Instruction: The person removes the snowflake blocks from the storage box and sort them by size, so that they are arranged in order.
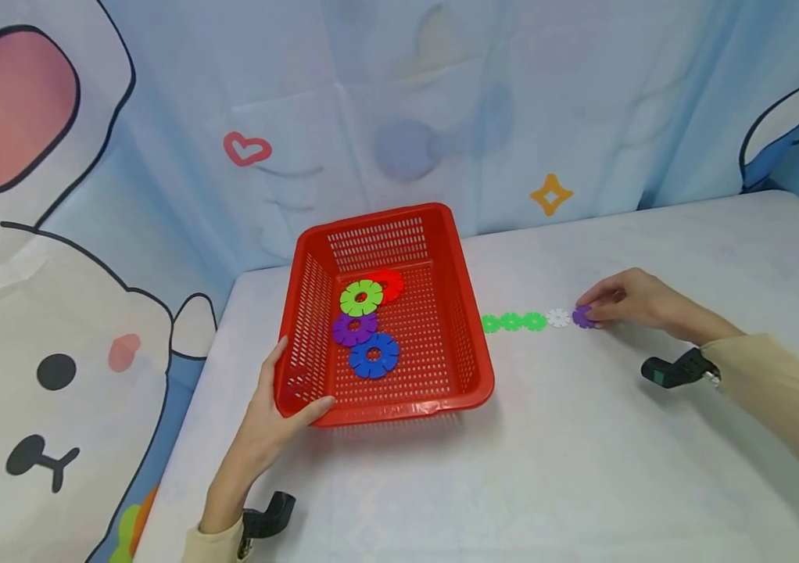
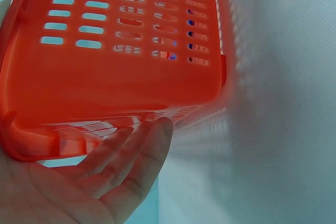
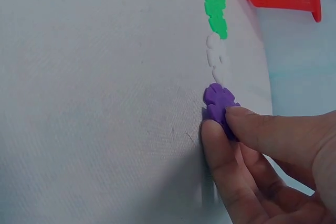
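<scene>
The right hand (image 1: 635, 297) pinched a purple flower piece (image 3: 214, 97) between thumb and fingers, at the end of a row on the table (image 1: 512, 477). Just beside it lay a white flower piece (image 1: 557, 317), then the green flower pieces (image 1: 511, 321), running toward the red basket (image 1: 435, 344). Whether purple and white touched, I could not tell.

The left hand (image 1: 273, 414) gripped the basket at its near left corner, the thumb over the rim and the fingers along the outer wall. Inside were a red disc (image 1: 394, 285), a lime disc (image 1: 348, 299), a purple disc (image 1: 343, 330) and a blue disc (image 1: 387, 361).

In my judgement, good placing asked for a light pinch at the far edge — so the near petals could meet the white piece without pushing it — and a level release. The basket was best held steady, away from the row.
</scene>
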`<state>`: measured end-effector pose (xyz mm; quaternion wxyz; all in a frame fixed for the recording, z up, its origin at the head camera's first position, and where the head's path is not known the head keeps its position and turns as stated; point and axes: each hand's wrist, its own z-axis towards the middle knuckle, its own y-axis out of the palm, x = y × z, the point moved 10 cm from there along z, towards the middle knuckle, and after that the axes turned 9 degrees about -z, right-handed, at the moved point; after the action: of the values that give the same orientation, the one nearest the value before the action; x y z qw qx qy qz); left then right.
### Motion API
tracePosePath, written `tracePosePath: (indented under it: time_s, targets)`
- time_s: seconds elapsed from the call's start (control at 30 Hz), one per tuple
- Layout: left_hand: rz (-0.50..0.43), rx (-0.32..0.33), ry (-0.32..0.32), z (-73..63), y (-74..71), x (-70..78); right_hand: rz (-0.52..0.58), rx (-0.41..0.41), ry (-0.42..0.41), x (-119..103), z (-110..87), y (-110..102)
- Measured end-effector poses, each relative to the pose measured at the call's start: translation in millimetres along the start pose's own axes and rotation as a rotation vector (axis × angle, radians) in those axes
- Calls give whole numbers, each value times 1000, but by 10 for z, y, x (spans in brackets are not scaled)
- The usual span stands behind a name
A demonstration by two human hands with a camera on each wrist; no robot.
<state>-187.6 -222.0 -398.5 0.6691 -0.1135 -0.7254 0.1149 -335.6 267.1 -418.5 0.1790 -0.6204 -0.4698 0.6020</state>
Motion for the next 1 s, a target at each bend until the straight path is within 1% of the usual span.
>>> tracePosePath:
  time_s: [0.17,0.6,0.83,1.0]
  targets:
    - [2,-2,6,1,-13,28,-27,19,-4,-30,28,-7]
    - [-6,-10,10,-12,1,36,-48,23,13,-53,64,-25]
    - [-4,-12,16,-14,4,42,-144,28,1,-130,98,-44]
    - [-8,-11,16,-12,5,46,-175,30,8,-165,89,-52]
